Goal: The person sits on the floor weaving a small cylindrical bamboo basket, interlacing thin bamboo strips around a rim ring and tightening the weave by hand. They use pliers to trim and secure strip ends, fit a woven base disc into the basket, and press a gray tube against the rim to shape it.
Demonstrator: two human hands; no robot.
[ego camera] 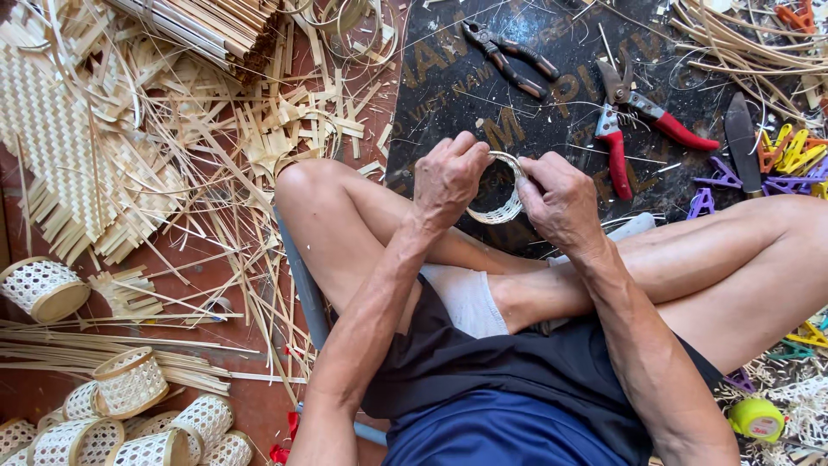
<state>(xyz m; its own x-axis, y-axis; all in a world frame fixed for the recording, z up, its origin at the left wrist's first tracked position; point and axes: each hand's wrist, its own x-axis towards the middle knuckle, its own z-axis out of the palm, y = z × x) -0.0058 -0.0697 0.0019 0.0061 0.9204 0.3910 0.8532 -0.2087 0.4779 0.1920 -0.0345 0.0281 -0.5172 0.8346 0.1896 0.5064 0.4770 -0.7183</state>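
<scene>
We've got a small woven ring (498, 200) in the middle of the frame, pinched between both hands. Our left hand (447, 179) has its fingers curled tight over the ring's top left edge, while our right hand (562, 203) grips its right side. Red shears (634, 121) and pliers (509, 57) lie on the dark mat (448, 78) above; finished little baskets (129, 380) sit lower left.

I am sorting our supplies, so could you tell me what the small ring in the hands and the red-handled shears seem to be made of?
The small ring, held by the left hand and right hand, looks like pale split bamboo or cane: matte, woven strips like the scraps around. The red-handled shears seem to be dull grey metal blades with glossy red grips, probably plastic-coated.
</scene>
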